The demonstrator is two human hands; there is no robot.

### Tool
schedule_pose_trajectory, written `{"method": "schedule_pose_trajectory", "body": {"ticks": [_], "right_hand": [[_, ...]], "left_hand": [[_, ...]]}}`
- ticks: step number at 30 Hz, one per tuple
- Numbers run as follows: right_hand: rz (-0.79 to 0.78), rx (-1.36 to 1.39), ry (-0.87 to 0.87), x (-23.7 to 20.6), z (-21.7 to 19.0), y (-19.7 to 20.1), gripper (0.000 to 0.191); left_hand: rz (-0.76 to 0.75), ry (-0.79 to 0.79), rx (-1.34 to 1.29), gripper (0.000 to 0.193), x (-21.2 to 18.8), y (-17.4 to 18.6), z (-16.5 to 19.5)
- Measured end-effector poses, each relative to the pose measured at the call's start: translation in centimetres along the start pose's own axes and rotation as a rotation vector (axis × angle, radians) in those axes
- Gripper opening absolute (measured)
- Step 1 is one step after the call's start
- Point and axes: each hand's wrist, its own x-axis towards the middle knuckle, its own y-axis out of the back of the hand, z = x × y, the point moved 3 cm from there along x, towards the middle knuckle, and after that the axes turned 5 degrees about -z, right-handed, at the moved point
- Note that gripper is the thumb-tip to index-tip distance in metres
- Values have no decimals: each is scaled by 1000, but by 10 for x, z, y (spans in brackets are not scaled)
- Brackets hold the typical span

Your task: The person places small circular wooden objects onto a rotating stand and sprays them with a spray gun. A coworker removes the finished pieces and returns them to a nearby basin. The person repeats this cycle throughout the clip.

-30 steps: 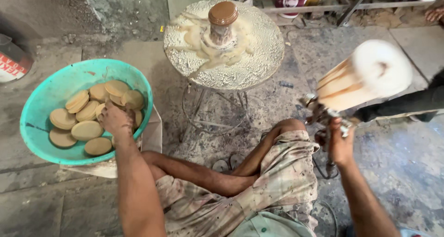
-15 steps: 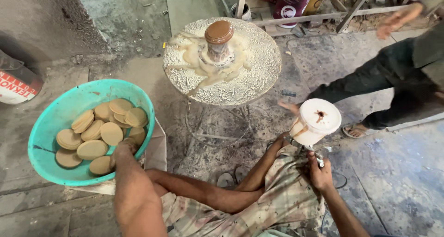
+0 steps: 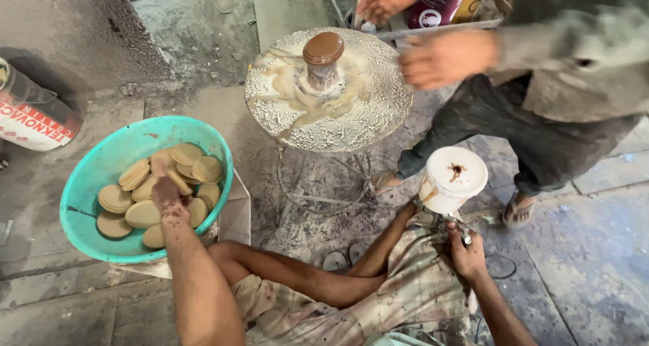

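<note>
Tan clay discs [image 3: 135, 214] lie heaped in a turquoise basin [image 3: 94, 177] at the left, on the floor. The left hand [image 3: 165, 194] rests among them, its fingers closed on one disc. At the right, nearer in, the right hand [image 3: 466, 255] has its fingers wrapped round the grip of a spray gun [image 3: 451, 184] with a white cup, held above the lap. Farther off stands a round, paint-crusted turntable [image 3: 351, 116] bearing a brown-capped piece [image 3: 323, 57]. Beyond it, another person's hands [image 3: 446, 57] hover at the far right.
</note>
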Motion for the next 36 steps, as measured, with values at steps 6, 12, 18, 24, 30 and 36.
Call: {"method": "schedule_pose_trajectory", "body": {"ticks": [6, 12, 18, 24, 30, 36], "right_hand": [[46, -52, 86, 2, 6, 3, 52], [63, -117, 176, 2, -7, 3, 55], [28, -137, 72, 2, -11, 3, 55], [-4, -68, 19, 2, -11, 1, 55], [6, -59, 40, 0, -21, 2, 50], [-4, -135, 80, -1, -31, 3, 48]], "left_hand": [[-92, -36, -660, 65, -12, -14, -1], [-181, -221, -559, 44, -13, -72, 12], [-530, -420, -513, 73, -49, -161, 46], [-621, -386, -533, 89, -65, -245, 63], [-492, -325, -313, 77, -50, -318, 61], [-509, -357, -241, 72, -37, -357, 65]]}}
